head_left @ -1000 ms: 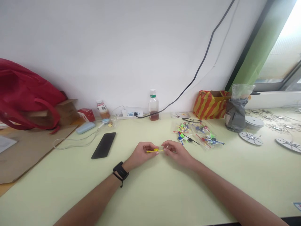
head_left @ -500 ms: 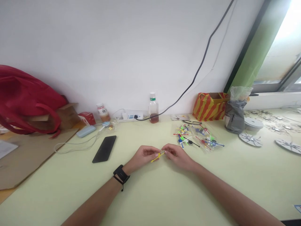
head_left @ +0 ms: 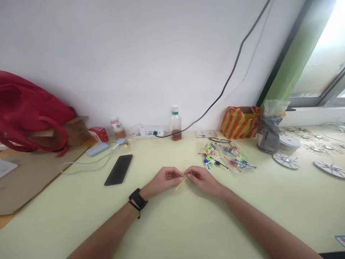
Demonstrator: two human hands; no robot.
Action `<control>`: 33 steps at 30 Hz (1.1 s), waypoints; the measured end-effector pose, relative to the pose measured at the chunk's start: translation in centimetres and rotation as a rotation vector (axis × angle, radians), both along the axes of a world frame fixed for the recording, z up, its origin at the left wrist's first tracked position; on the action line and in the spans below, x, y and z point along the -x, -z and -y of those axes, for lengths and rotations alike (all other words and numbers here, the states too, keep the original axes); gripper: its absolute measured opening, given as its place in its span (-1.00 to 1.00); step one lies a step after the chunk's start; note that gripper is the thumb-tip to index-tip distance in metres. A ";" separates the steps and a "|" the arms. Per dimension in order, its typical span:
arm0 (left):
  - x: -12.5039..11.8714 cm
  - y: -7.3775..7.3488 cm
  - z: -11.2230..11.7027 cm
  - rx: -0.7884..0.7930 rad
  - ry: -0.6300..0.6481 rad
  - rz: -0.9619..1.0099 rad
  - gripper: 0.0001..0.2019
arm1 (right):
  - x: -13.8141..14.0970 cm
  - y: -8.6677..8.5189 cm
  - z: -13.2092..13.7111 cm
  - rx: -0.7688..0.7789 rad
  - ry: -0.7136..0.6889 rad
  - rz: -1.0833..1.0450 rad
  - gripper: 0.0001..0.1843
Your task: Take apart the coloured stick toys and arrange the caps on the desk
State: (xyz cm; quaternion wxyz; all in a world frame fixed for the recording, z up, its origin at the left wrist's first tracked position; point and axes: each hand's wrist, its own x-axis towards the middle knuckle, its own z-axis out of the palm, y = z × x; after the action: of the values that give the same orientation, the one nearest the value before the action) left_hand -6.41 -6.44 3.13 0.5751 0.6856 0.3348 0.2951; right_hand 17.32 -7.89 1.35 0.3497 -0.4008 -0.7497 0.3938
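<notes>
Between my hands is a thin yellow plastic piece (head_left: 180, 184), slanted with its lower end toward me. My right hand (head_left: 203, 179) pinches its upper end between thumb and finger. My left hand (head_left: 165, 180), with a black watch on the wrist, has its thumb and fingertips closed at the middle of the same piece. Beyond my right hand lie loose coloured plastic pieces (head_left: 212, 161) in red, green, blue, white and black. Beside them, more such pieces sit in clear plastic bags (head_left: 238, 163).
A black phone (head_left: 118, 169) lies left of my hands. A bottle (head_left: 176, 126) and a power strip (head_left: 151, 132) stand by the wall. Striped bag (head_left: 239, 122), grey bag (head_left: 269, 135) and slotted discs (head_left: 286, 160) are at right. A red backpack (head_left: 32, 111) rests on cardboard at left.
The yellow piece has turned in my fingers; it now looks thinner, seen more edge-on, and slants more steeply. Both hands stay in nearly the same place.
</notes>
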 end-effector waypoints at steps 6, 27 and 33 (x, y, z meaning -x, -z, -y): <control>0.0 0.0 0.0 0.006 0.013 -0.002 -0.72 | 0.1 -0.2 0.1 -0.003 -0.021 0.001 -0.76; -0.3 -0.1 0.1 -0.008 0.030 -0.019 -0.73 | -0.1 -0.3 0.2 -0.012 -0.038 0.029 -0.79; -0.3 0.0 0.0 -0.010 0.018 -0.036 -0.74 | -0.1 -0.4 0.4 -0.016 -0.046 0.042 -0.79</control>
State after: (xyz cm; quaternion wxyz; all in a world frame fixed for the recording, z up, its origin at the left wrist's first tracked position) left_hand -6.08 -6.48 3.15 0.5682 0.6967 0.3374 0.2791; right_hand 17.42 -8.33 1.76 0.3278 -0.3887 -0.7691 0.3872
